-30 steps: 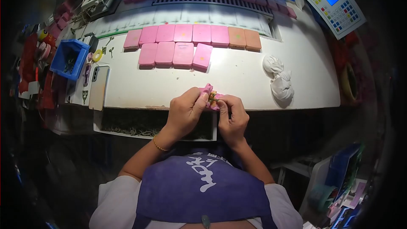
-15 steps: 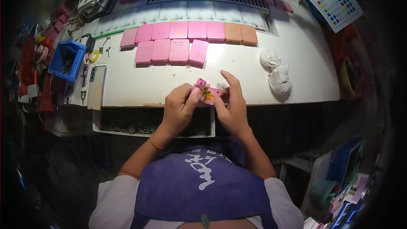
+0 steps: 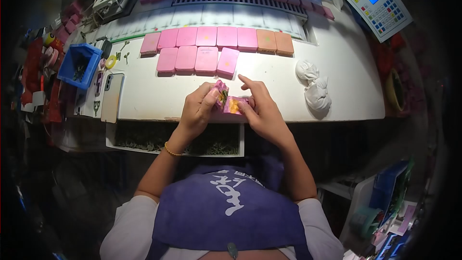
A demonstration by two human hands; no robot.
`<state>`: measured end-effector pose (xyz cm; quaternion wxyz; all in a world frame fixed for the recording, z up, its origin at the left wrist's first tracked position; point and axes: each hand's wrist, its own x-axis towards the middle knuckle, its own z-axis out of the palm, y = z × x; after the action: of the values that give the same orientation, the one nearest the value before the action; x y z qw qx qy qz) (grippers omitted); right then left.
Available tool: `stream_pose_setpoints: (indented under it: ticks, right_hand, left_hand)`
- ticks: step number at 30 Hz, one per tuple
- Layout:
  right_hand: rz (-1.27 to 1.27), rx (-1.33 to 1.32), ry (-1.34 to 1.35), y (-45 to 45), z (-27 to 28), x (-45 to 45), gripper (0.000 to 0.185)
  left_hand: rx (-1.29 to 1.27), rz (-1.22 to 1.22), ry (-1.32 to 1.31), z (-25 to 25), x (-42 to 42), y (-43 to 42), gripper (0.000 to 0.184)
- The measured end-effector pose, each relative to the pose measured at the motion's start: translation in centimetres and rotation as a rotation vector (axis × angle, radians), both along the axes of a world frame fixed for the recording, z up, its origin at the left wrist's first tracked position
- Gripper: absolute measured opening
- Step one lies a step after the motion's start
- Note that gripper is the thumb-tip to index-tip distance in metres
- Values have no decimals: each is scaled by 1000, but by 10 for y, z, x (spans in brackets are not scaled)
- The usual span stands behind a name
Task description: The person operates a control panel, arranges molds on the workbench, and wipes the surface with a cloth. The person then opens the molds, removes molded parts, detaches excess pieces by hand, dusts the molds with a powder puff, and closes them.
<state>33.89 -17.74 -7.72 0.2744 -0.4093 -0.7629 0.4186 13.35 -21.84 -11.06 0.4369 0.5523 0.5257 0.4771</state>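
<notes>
Over the table's front edge, my left hand (image 3: 198, 106) pinches a crumpled pink piece (image 3: 221, 92) with green and yellow bits on it. Beside it, my right hand (image 3: 261, 108) holds a pink piece with a yellow middle (image 3: 234, 105) between thumb and fingers, its index finger raised. The two pieces are close together; whether they are joined cannot be made out. Beyond my hands, pink blocks (image 3: 206, 60) lie in two rows, with orange blocks (image 3: 266, 41) at the right end of the back row.
A white cloth bundle (image 3: 314, 87) lies on the right of the white table (image 3: 269, 77). At left are a phone (image 3: 112, 97), yellow tape (image 3: 110, 61) and a blue bin (image 3: 79, 66). A tray of green bits (image 3: 144, 138) sits below the edge; a keypad device (image 3: 374, 2) stands back right.
My left hand has moved left and up with its crumpled piece. The pink and yellow material now shows as two parts with a gap between them. My right index finger has lifted since the earliest frame.
</notes>
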Motion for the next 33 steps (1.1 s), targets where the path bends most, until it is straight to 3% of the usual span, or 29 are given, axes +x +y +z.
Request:
stream_pose_setpoints:
  ticks: [3,6,9,12,13,15,19,20,26,33]
  right_hand:
    - [-69,-33,94,-10,-5,-4,55]
    - [-99,-89,292,-27,-14,-11,52]
    - [-20,-393,655,-40,-25,-17,46]
    - [-92,-519,618,-27,-6,-7,41]
    - [-159,-263,416,-17,-2,-6,36]
    - [-77,-33,274,9,1,-7,31]
    - [231,-150,334,30,3,-10,26]
    - [255,-15,283,33,3,-8,23]
    - [308,-136,350,25,10,-9,23]
    - [167,-188,370,7,11,-13,24]
  left_hand:
    - [216,217,-22,-16,13,12,34]
    - [217,280,-285,-22,20,23,32]
    - [124,337,-505,-7,22,20,30]
    - [132,262,-534,1,21,13,29]
    - [114,235,-554,8,24,9,29]
    - [61,169,-549,22,28,2,29]
    - [68,76,-549,30,28,-2,29]
    - [51,47,-607,31,26,-3,26]
    - [57,20,-557,39,28,-4,26]
    - [80,-3,-429,40,27,-6,29]
